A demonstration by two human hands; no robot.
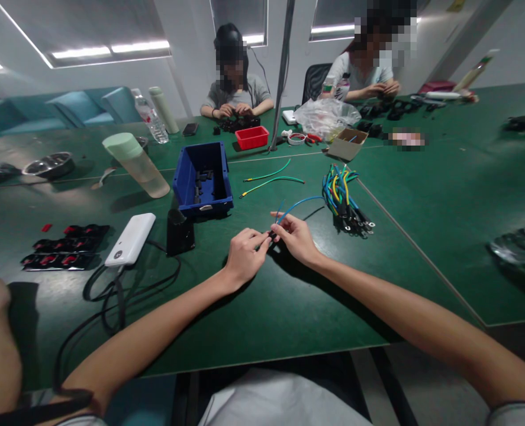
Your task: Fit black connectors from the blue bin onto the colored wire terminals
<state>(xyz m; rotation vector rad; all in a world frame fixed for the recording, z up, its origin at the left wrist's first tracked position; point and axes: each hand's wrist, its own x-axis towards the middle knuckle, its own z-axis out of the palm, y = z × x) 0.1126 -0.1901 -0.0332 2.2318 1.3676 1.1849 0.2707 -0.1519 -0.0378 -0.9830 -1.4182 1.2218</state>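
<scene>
My left hand (245,255) is closed, its fingertips pinching a small black part (271,235) whose kind I cannot make out. Pressed against the other side of that part, my right hand (298,238) grips a blue wire (298,203). The wire arcs up from the fingers toward a bundle of blue, yellow and green cables (340,192) with black sleeves and metal ring terminals. Two loose green wires (273,179) lie beyond my hands. To their left stands a blue bin (203,207) with several small black pieces inside.
A white power bank (130,239) with a black cable, a black pouch (180,232) and black packets with red parts (67,245) lie at left. A tumbler (135,165) stands behind them. Across the green table (422,183) are a red tray (252,138), a cardboard box (347,145) and two co-workers.
</scene>
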